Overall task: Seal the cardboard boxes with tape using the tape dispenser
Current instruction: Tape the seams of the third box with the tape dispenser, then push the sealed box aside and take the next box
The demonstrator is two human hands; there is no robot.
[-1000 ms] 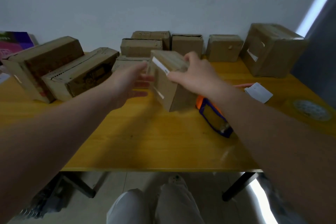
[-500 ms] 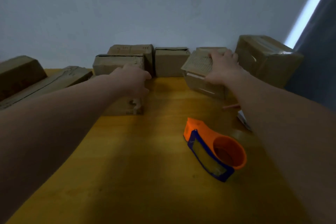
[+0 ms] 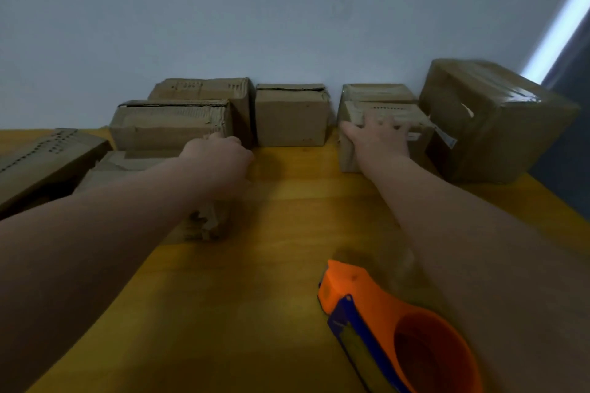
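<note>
My right hand (image 3: 380,135) grips a small cardboard box (image 3: 349,159) that stands on the yellow table (image 3: 271,265) at the back right; the fingers lie over its top and the thumb on its left side. My left hand (image 3: 220,153) curls over the far right end of a low flat box (image 3: 127,169); its fingertips are hidden. The orange and blue tape dispenser (image 3: 383,322) lies on the table near the front right, under my right forearm, and neither hand touches it.
Along the wall stand several boxes: one stacked on the flat box (image 3: 169,127), one behind it (image 3: 204,89), a middle box (image 3: 290,121), a small rear box (image 3: 376,92) and a large taped box (image 3: 491,124). A long box (image 3: 41,159) lies at the far left.
My right hand carried the small box from the table's middle to the back right and set it down. My left hand reached forward onto the flat box. The view moved closer.
</note>
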